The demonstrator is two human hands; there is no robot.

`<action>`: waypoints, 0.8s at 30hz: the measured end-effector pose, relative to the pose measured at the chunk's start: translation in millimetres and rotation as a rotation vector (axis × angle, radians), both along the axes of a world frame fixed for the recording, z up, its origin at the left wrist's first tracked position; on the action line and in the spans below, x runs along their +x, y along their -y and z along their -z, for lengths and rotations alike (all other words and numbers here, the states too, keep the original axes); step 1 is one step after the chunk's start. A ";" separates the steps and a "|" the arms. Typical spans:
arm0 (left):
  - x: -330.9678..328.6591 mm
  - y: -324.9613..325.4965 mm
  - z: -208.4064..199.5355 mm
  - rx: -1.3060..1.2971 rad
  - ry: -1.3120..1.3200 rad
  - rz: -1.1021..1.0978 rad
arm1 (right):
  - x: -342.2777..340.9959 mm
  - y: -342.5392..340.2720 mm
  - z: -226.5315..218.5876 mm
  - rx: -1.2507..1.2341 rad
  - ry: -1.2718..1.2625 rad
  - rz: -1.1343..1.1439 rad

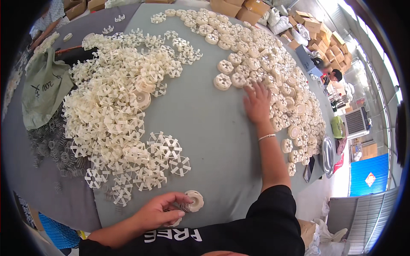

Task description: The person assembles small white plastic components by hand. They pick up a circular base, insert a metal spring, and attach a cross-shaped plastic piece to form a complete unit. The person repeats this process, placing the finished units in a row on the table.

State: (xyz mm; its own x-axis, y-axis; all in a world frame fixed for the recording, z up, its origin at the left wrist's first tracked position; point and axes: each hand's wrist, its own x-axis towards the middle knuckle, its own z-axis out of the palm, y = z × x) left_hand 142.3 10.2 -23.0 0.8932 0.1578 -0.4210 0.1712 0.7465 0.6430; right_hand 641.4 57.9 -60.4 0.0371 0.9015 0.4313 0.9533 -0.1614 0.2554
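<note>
My left hand (pixel 159 210) is near the front edge of the table, thumb and forefinger curled round a small metal coil spring (pixel 185 207). Right beside those fingertips lies a round cream plastic cap (pixel 196 200), and a bit of another pale part shows under the thumb. My right arm reaches far forward. At its end my right hand (pixel 258 102) lies with fingers spread at the edge of a broad spread of round cream plastic pieces (pixel 239 80); whether a piece is under the palm is hidden.
A tall heap of cream spoked plastic parts (pixel 115 94) covers the left side. Dark coil springs (pixel 57 145) lie beyond it, by a green cloth bag (pixel 45 89). A metal tray (pixel 328 157) stands at the right edge. Cardboard boxes (pixel 309 21) and another person (pixel 335 76) are farther off.
</note>
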 end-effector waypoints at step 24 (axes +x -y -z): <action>-13.1 -25.9 38.4 0.209 0.274 -0.045 | -42.3 -405.5 12.9 0.050 -0.479 -0.045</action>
State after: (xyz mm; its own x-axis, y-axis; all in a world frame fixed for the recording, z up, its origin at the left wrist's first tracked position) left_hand 129.1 36.1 -61.4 0.9587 0.2574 -0.1206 -0.0596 0.5969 0.8001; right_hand 599.1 463.5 -73.3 0.2035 0.8855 0.4177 0.9681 -0.1183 -0.2208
